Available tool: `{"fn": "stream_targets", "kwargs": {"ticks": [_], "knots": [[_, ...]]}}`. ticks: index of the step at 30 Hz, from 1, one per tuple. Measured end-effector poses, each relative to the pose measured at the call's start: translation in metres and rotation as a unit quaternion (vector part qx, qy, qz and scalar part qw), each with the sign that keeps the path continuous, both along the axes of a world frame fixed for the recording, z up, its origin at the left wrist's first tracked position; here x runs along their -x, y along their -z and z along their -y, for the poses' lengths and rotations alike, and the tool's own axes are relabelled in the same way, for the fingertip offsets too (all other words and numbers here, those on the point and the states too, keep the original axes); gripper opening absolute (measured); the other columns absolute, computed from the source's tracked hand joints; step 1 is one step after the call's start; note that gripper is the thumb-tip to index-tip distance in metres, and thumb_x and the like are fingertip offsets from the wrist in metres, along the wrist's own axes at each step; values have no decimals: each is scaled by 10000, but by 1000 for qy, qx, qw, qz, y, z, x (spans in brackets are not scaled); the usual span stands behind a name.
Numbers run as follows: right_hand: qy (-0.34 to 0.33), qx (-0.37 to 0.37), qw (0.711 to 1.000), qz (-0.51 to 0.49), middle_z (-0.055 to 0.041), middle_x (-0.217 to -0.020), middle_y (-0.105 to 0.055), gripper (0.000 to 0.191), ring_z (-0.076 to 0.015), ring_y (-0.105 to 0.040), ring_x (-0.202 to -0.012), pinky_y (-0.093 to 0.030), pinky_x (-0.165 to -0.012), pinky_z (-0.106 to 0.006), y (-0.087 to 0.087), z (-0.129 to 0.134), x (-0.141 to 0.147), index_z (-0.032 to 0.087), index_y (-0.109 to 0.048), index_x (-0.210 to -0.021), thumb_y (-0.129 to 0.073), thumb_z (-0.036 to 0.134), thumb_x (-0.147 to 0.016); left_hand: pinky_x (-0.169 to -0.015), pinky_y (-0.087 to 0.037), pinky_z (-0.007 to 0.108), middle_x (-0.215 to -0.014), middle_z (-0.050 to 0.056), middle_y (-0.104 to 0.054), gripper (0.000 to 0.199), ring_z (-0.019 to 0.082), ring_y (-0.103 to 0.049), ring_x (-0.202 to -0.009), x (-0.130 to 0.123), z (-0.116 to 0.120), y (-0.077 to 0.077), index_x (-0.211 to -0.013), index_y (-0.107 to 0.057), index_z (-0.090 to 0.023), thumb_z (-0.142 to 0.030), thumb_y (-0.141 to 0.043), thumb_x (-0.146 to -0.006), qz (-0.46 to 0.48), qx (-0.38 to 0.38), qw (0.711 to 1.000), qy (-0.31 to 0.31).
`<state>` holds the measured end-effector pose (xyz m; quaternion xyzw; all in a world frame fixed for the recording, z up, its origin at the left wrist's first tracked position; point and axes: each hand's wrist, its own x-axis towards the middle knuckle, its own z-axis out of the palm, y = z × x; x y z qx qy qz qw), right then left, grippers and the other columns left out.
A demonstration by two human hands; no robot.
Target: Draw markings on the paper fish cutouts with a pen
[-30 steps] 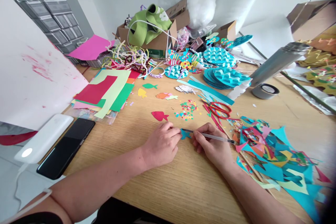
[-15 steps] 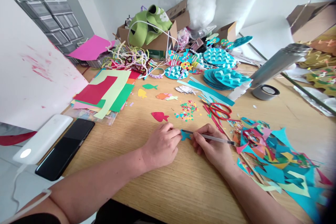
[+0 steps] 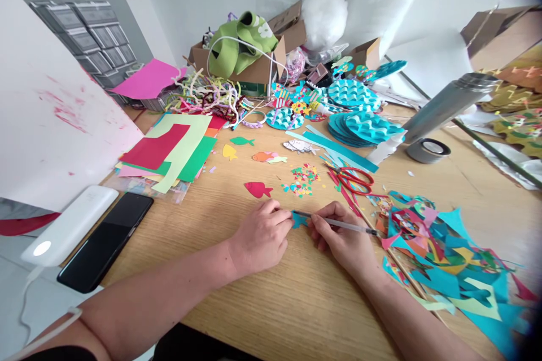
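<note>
A small blue paper cut-out (image 3: pixel 300 220) lies on the wooden table between my hands, its left part covered by fingers. My left hand (image 3: pixel 265 234) is closed, with its fingertips pressing on that end. In my right hand (image 3: pixel 341 234) is a slim pen (image 3: pixel 349 225), pinched between thumb and fingers. Its tip points left and meets the upper edge of the cut-out. Just beyond my left hand lies a red paper fish (image 3: pixel 258 189). Small paper confetti (image 3: pixel 302 180) is scattered past the cut-out, and green (image 3: pixel 242 140), yellow (image 3: pixel 230 152) and orange (image 3: pixel 262 156) paper fish lie farther back.
Red-handled scissors (image 3: pixel 354 179) lie beyond my right hand, with paper scraps (image 3: pixel 453 259) heaped to the right. Coloured sheets (image 3: pixel 186 146) and a phone (image 3: pixel 105 242) are on the left. A steel flask (image 3: pixel 451 107), glue bottle (image 3: pixel 384 148) and blue wavy discs (image 3: pixel 364 124) stand behind.
Both hands, the pen and the blue cut-out stay in nearly the same place. The whole view has shifted very slightly.
</note>
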<state>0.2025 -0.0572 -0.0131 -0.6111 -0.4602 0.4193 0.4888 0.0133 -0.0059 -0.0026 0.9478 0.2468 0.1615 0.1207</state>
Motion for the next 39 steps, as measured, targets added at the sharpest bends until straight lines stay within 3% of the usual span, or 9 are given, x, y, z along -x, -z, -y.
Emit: {"fn": "stream_targets", "kwargs": {"ticks": [39], "knots": [[11, 4, 1000, 9, 11, -482, -600, 395, -104, -527, -347, -391, -325, -181, -3, -1, 2, 208, -516, -714, -676, 565, -771, -997, -435, 398, -1106, 68, -645, 305, 252, -479, -1064, 0, 1, -1, -1094, -629, -127, -59, -510, -822, 6, 14, 1000, -1]]}}
